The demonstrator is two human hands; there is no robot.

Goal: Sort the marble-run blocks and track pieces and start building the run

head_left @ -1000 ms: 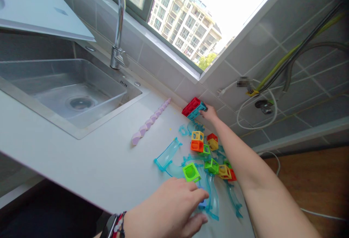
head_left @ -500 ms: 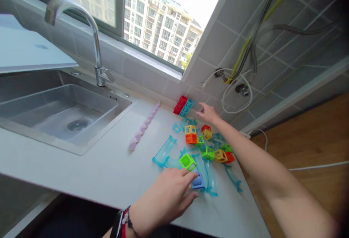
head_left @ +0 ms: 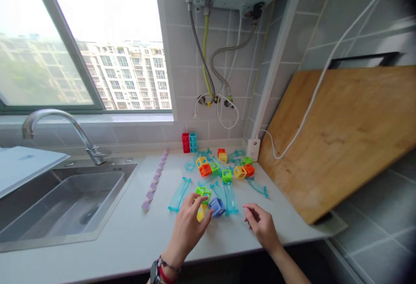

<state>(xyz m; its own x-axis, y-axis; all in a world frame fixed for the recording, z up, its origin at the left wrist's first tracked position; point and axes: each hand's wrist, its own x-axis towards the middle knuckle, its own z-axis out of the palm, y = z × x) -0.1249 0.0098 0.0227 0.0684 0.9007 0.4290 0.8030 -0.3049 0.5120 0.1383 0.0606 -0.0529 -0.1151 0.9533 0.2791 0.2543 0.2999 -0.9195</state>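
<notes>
White counter point(head_left: 123, 256), grey tiled wall point(head_left: 182, 80) behind. Left hand point(head_left: 188, 220): thumb and fingers apart. Blue cube point(head_left: 217, 207) just right of its thumb; probably light, stiff plastic; pinch opposite frame edges. Right hand point(head_left: 263, 225) curled, contents unclear.

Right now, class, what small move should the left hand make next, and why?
Probably, the left hand should close gently on the yellow block: the block shows within the hand's open grasp, so little reaching seems needed. The blue block sits close beside it, so a careful pinch might avoid nudging that one.
</notes>
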